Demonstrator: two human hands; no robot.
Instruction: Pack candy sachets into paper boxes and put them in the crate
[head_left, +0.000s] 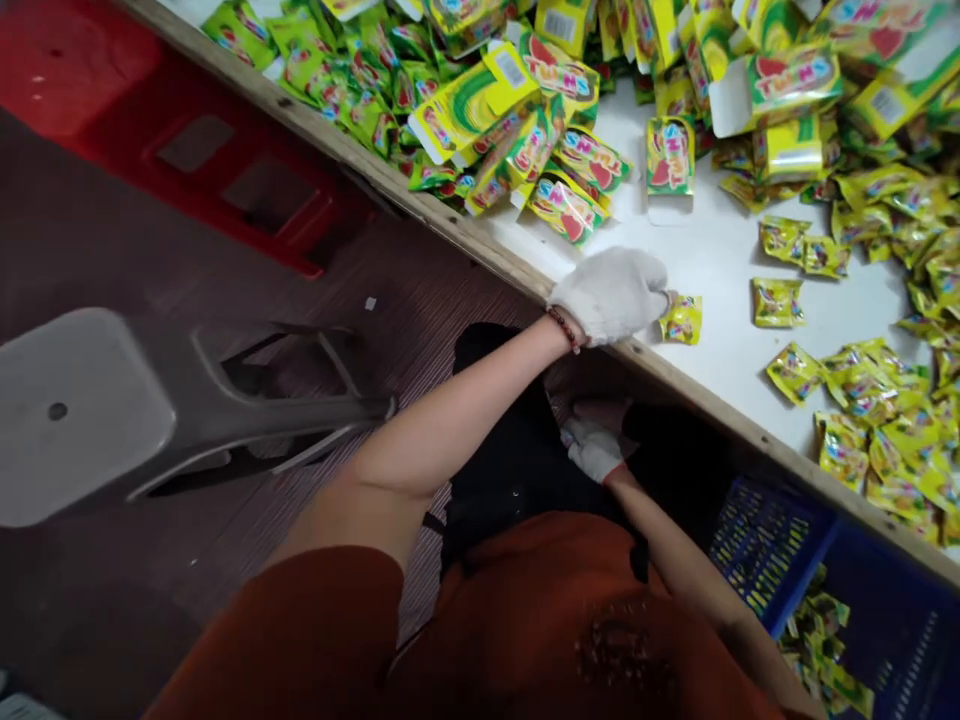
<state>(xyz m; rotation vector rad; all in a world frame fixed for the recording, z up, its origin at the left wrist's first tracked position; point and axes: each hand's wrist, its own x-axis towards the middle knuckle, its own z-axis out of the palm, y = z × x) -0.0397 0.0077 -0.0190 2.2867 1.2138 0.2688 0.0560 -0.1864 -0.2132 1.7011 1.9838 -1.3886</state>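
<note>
My left hand (611,295), in a white glove, reaches over the table's wooden edge with its fingers closed. Its fingertips pinch the left side of a small yellow candy packet (682,319) on the white tabletop (720,385). Lower down, my right hand (595,450), also gloved, is below the table edge close to my dark trousers. Its fingers look curled, and a small pale, bluish patch shows at them that I cannot make out. Nearest the left hand lies a yellow-green candy box (566,207); another box (670,158) stands further back.
Green candy packets (360,75) are heaped at the back left, with yellow packets (900,430) piled right. A blue crate (772,545) under the table edge has yellow packets near it. A grey stool (82,410) and a red plastic stool (172,130) stand to the left.
</note>
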